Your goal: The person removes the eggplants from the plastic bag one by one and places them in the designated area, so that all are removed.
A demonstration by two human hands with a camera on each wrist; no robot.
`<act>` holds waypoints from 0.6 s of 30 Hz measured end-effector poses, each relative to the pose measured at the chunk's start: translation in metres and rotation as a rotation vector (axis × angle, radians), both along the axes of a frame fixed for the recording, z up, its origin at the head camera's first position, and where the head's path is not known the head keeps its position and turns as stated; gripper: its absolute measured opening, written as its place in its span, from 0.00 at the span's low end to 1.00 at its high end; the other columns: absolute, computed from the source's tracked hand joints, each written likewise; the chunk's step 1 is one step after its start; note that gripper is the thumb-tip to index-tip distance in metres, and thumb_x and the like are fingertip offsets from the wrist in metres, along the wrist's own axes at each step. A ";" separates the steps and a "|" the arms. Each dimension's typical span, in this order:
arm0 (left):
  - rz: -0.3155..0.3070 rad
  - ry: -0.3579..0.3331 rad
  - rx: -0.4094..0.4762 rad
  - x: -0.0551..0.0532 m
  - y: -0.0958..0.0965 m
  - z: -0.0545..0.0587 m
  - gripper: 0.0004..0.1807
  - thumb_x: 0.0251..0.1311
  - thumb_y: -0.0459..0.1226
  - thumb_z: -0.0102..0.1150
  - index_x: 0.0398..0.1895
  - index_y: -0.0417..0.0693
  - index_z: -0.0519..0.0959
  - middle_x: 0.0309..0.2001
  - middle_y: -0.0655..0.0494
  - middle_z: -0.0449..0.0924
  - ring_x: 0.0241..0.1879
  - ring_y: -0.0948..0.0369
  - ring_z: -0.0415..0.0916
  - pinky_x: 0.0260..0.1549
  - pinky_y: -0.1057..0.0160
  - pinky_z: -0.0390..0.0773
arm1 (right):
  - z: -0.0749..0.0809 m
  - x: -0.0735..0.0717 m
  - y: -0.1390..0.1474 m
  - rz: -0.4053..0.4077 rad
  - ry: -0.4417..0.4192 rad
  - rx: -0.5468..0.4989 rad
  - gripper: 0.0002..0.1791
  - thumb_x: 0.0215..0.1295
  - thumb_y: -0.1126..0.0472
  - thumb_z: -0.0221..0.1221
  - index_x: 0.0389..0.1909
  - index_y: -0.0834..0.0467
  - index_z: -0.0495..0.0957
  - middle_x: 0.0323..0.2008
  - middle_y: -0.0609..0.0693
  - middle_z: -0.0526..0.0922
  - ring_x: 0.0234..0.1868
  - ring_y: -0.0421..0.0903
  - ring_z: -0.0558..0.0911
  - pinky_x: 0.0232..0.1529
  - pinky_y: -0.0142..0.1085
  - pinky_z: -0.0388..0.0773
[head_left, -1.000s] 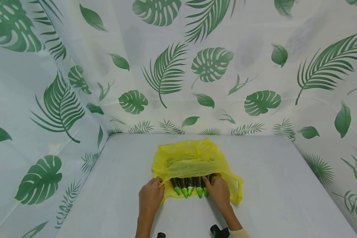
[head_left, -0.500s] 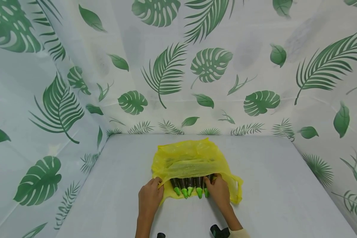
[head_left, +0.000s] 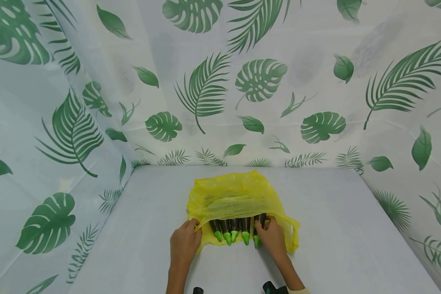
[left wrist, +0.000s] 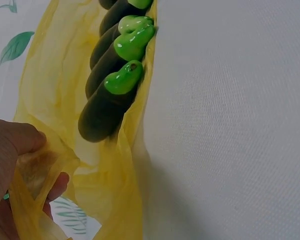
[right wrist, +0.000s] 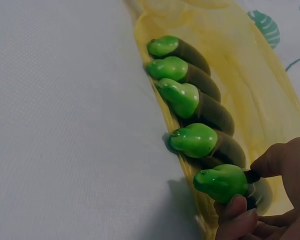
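Note:
A yellow plastic bag lies on the white table with its mouth toward me. Inside the mouth, several dark eggplants with bright green stem ends lie side by side. My left hand pinches the bag's left edge by its handle; in the left wrist view the thumb presses on the thin plastic. At the right end of the row, my right hand grips one eggplant between thumb and fingers, close behind its green end. The far ends of the eggplants are hidden under the bag's upper layer.
The bag's right handle loop lies spread on the table. White cloth walls with green leaf prints stand behind and at both sides. Black objects show near the wrists at the bottom edge.
The eggplant in my right hand has come slightly toward me and up, and more of its dark body shows. My left hand and the bag have hardly moved.

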State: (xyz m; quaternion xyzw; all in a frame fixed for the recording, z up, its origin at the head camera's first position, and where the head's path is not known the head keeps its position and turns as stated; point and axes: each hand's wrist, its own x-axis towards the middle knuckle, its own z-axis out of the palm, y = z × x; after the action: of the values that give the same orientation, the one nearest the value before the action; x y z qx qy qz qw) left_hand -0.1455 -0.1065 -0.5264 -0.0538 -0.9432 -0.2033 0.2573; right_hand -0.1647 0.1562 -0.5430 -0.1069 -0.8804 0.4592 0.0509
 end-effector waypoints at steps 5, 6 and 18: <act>0.011 -0.010 -0.002 0.000 0.000 -0.001 0.04 0.52 0.35 0.66 0.31 0.48 0.81 0.25 0.56 0.82 0.15 0.66 0.62 0.17 0.67 0.67 | 0.005 0.003 0.003 0.001 0.006 -0.004 0.30 0.64 0.53 0.59 0.57 0.73 0.70 0.14 0.46 0.67 0.13 0.39 0.62 0.15 0.33 0.61; 0.012 -0.012 -0.001 0.001 0.000 -0.001 0.04 0.52 0.35 0.66 0.31 0.48 0.81 0.25 0.56 0.82 0.15 0.66 0.62 0.17 0.67 0.66 | 0.006 0.004 0.003 -0.005 0.008 0.000 0.30 0.63 0.53 0.60 0.57 0.72 0.70 0.14 0.46 0.68 0.13 0.38 0.62 0.15 0.32 0.61; 0.013 -0.009 0.004 0.000 0.002 0.001 0.04 0.52 0.35 0.66 0.31 0.49 0.82 0.24 0.56 0.82 0.14 0.66 0.60 0.16 0.67 0.65 | 0.009 0.010 0.009 0.002 0.000 0.030 0.31 0.63 0.52 0.61 0.58 0.72 0.70 0.22 0.51 0.75 0.19 0.41 0.69 0.19 0.33 0.66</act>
State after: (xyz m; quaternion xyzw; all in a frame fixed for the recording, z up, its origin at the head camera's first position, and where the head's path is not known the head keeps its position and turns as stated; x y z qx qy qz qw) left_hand -0.1454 -0.1047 -0.5258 -0.0462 -0.9442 -0.2040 0.2542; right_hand -0.1542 0.1651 -0.5342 -0.1054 -0.8873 0.4460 0.0519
